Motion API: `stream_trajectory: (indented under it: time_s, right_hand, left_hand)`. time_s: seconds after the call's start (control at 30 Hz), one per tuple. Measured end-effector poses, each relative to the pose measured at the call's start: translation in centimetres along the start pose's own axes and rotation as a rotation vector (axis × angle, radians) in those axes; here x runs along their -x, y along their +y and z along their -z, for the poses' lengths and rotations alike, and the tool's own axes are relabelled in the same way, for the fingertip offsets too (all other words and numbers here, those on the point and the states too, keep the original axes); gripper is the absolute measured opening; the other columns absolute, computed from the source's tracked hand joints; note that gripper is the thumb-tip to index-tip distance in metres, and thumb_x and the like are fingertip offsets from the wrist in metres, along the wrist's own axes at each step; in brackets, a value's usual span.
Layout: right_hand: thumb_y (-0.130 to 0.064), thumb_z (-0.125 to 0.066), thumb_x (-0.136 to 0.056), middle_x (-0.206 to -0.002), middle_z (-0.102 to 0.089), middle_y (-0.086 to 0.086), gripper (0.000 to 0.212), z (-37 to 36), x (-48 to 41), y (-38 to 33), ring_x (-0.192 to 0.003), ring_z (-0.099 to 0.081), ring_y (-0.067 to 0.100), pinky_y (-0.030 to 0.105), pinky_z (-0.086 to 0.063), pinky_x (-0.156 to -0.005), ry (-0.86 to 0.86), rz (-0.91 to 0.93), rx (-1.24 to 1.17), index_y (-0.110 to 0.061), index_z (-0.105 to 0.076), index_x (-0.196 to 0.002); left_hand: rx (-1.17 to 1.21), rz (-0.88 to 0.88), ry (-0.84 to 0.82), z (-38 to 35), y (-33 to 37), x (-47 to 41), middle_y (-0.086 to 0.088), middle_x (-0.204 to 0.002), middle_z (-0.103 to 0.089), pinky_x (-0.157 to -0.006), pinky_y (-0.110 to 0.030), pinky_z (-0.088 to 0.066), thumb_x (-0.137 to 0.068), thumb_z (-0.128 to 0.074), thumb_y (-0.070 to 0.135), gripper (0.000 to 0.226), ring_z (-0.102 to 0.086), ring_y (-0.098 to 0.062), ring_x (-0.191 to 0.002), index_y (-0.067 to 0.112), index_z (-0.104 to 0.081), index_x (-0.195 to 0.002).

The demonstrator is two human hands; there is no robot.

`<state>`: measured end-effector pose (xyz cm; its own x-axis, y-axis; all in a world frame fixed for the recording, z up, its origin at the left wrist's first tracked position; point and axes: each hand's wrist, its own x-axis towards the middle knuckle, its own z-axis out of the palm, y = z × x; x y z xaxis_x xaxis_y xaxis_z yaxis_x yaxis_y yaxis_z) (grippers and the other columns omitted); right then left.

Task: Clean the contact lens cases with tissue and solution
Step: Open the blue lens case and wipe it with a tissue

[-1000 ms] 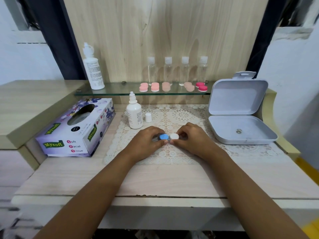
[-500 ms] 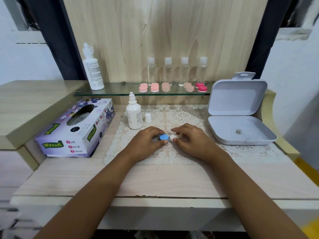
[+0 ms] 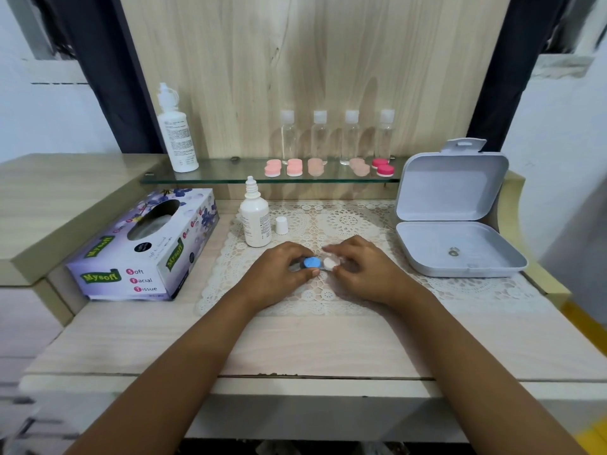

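Note:
A contact lens case with a blue cap (image 3: 311, 262) and a white cap (image 3: 329, 263) lies on the lace mat (image 3: 328, 300). My left hand (image 3: 279, 274) grips the blue-capped side between thumb and fingers. My right hand (image 3: 364, 270) pinches the white cap, its fingers blurred. An uncapped white solution bottle (image 3: 255, 221) stands just behind my left hand, its small white cap (image 3: 281, 225) beside it. A Mysoft tissue box (image 3: 144, 247) lies at the left.
An open grey plastic box (image 3: 456, 244) sits at the right. On the glass shelf (image 3: 230, 174) stand a tall white bottle (image 3: 175, 133), several clear small bottles (image 3: 320, 136) and several pink lens cases (image 3: 294, 167).
My right hand's fingers have shifted around the white cap in a twisting motion. My left hand stays on the blue side. The case remains on the mat.

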<state>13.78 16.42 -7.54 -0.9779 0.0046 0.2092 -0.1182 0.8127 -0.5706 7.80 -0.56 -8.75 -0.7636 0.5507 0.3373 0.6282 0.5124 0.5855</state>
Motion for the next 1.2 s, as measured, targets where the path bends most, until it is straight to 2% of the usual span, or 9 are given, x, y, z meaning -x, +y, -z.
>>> stream_trajectory:
  time_s: [0.1, 0.2, 0.27, 0.37, 0.53, 0.87, 0.97, 1.07, 1.2]
  right_hand:
    - [-0.028, -0.061, -0.084, -0.096, -0.050, -0.005, 0.029, 0.0, -0.2, 0.4, -0.100, -0.053, 0.015, 0.028, -0.040, -0.092, 0.016, 0.024, 0.032, -0.017, -0.066, -0.110]
    - [-0.032, -0.066, -0.081, -0.094, -0.054, -0.002, 0.025, -0.1, -0.2, 0.4, -0.092, -0.051, 0.013, 0.026, -0.041, -0.082, 0.057, 0.006, 0.023, -0.013, -0.064, -0.098]
    - [-0.034, -0.066, -0.081, -0.095, -0.053, -0.002, 0.029, -0.3, -0.1, 0.4, -0.097, -0.051, 0.016, 0.029, -0.042, -0.085, 0.060, 0.006, 0.031, -0.015, -0.062, -0.102]
    - [-0.029, -0.060, -0.085, -0.098, -0.047, -0.007, 0.040, -0.2, -0.1, 0.5, -0.110, -0.046, 0.020, 0.038, -0.036, -0.100, 0.011, 0.012, 0.038, -0.023, -0.054, -0.125]
    - [-0.024, -0.057, -0.087, -0.097, -0.046, -0.007, 0.030, -0.3, -0.3, 0.8, -0.109, -0.049, 0.019, 0.037, -0.037, -0.100, 0.014, 0.036, 0.041, -0.024, -0.063, -0.117]
    - [-0.028, -0.058, -0.089, -0.095, -0.050, -0.005, 0.028, -0.4, -0.3, 0.9, -0.103, -0.051, 0.017, 0.031, -0.039, -0.093, 0.030, 0.065, 0.054, -0.020, -0.064, -0.115]
    - [-0.029, -0.058, -0.089, -0.100, -0.055, 0.000, 0.028, -0.2, -0.3, 0.8, -0.100, -0.052, 0.014, 0.025, -0.038, -0.090, 0.035, 0.047, 0.041, -0.020, -0.064, -0.114]
    - [-0.027, -0.059, -0.088, -0.098, -0.057, 0.002, 0.025, 0.1, -0.4, 0.5, -0.089, -0.050, 0.011, 0.016, -0.033, -0.075, 0.068, 0.025, 0.023, -0.018, -0.066, -0.109]
    - [-0.031, -0.060, -0.087, -0.098, -0.060, 0.004, 0.026, 0.9, -0.8, 0.2, -0.091, -0.056, 0.015, 0.026, -0.043, -0.079, 0.170, -0.031, -0.002, -0.015, -0.066, -0.106]
  left_hand:
    - [-0.008, 0.003, -0.003, 0.0, 0.0, 0.0, 0.009, -0.104, -0.058, -0.082, -0.013, -0.039, -0.084, -0.068, 0.026, 0.027, -0.054, -0.005, -0.097, 0.015, -0.066, -0.108]
    - [-0.008, 0.001, -0.008, 0.1, 0.0, 0.1, 0.009, -0.104, -0.058, -0.081, -0.010, -0.038, -0.084, -0.067, 0.027, 0.026, -0.053, -0.005, -0.097, 0.015, -0.066, -0.107]
    - [-0.001, 0.004, -0.010, 0.1, 0.1, 0.1, 0.008, -0.105, -0.059, -0.083, -0.014, -0.039, -0.084, -0.067, 0.027, 0.026, -0.053, -0.005, -0.097, 0.016, -0.066, -0.107]
    - [0.003, 0.007, -0.008, 0.0, 0.1, 0.1, 0.007, -0.106, -0.059, -0.085, -0.014, -0.039, -0.084, -0.068, 0.026, 0.027, -0.053, -0.005, -0.097, 0.015, -0.066, -0.108]
    - [-0.008, 0.012, -0.008, 0.0, 0.1, 0.1, 0.006, -0.108, -0.059, -0.088, -0.017, -0.040, -0.084, -0.068, 0.026, 0.028, -0.053, -0.006, -0.099, 0.014, -0.066, -0.109]
    - [-0.034, 0.013, -0.016, 0.0, 0.2, 0.2, 0.008, -0.107, -0.058, -0.086, -0.017, -0.040, -0.086, -0.065, 0.027, 0.026, -0.054, -0.007, -0.100, 0.017, -0.064, -0.109]
    - [-0.068, 0.014, -0.034, 0.0, 0.4, 0.3, 0.007, -0.116, -0.056, -0.087, -0.017, -0.036, -0.089, -0.060, 0.029, 0.031, -0.052, -0.008, -0.107, 0.021, -0.058, -0.118]
    - [-0.103, 0.037, -0.052, 0.0, 0.3, 0.4, 0.005, -0.133, -0.048, -0.094, -0.017, -0.031, -0.091, -0.057, 0.033, 0.048, -0.044, -0.010, -0.121, 0.021, -0.043, -0.135]
    - [-0.215, 0.069, -0.080, -0.1, 0.0, 0.2, 0.002, -0.148, -0.034, -0.108, -0.026, -0.026, -0.093, -0.047, 0.044, 0.060, -0.032, -0.015, -0.135, 0.018, -0.031, -0.144]
